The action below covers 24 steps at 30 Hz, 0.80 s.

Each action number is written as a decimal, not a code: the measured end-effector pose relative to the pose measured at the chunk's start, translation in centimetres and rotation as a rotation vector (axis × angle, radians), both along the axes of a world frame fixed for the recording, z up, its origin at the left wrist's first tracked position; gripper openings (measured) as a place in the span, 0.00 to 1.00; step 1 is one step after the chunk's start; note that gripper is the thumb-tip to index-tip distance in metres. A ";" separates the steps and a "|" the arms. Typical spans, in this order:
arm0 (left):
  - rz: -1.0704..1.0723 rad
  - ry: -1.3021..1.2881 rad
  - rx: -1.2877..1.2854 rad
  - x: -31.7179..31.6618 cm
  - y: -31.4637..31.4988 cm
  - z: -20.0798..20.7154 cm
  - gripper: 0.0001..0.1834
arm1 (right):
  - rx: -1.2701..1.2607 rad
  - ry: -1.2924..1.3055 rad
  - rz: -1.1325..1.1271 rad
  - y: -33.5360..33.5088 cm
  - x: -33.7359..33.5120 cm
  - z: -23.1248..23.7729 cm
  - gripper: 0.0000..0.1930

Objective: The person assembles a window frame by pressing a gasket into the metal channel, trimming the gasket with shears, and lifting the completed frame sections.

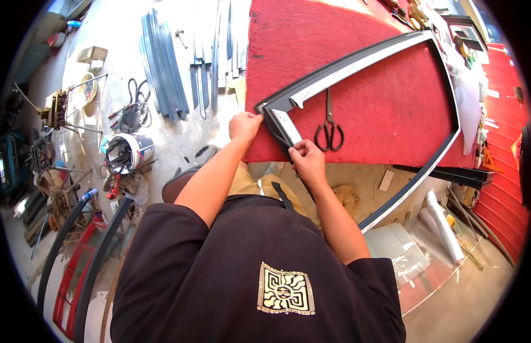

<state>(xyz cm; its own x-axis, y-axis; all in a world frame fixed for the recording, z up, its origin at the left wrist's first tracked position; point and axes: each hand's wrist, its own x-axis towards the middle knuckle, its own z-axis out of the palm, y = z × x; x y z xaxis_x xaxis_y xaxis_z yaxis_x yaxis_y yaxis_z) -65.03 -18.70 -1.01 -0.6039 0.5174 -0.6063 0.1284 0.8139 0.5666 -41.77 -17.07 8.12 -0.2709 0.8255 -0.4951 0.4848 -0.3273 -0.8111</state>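
Observation:
A dark window frame [362,67] with white facing strips lies partly on the red-topped table [380,114]; its near corner sits in front of me. At that corner my left hand [245,127] pinches the end of a black rubber strip [278,135]. Farther along the same short side, my right hand [309,164] has thumb and fingers closed on the strip, which hangs down past the table edge. Inside the frame, a pair of black-handled scissors [329,132] rests on the red surface, apart from both hands.
Bundles of grey metal profiles [164,68] and a hammer [181,38] lie on the floor at the far left. Nearer stand a white bucket [138,150] and a coil of black cable [133,111]. Glass sheets [400,251] lean low at the right.

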 end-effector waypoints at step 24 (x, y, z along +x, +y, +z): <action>0.020 0.168 -0.012 3.2 -0.6 -0.1 0.20 | 0.108 -0.032 0.085 0.2 0.7 -0.5 0.10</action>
<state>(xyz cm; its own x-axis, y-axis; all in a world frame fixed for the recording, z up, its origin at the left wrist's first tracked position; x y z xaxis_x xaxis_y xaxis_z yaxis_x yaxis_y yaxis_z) -61.83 -19.31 -1.07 -0.7070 0.4977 -0.5024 0.2044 0.8239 0.5285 -41.02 -16.92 7.61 -0.3280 0.8492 -0.4138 0.5334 -0.1950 -0.8230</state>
